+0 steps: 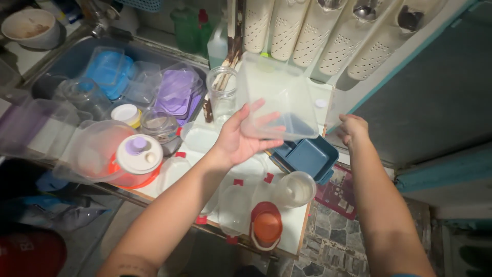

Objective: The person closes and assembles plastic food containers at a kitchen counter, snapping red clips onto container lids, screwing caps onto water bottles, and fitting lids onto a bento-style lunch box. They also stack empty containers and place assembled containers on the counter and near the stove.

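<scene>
At nine o'clock we see a clear jug (97,149) with a white lid (139,154) topped by a purple knob. Toward eleven sit purple boxes (177,92) and blue boxes (110,69) in a sink (66,61). At twelve stands a glass jar (223,92). At six lie an orange lid (267,225) and a clear cup (297,189) on the worktop (292,225).

The left hand (241,136) is raised palm up, its fingers (256,120) spread and curled in a grip, thumb pointing upward. The bare left forearm reaches up from the lower left. The right hand (352,129) is closed into a loose fist, its forearm stretching up from the lower right.
</scene>
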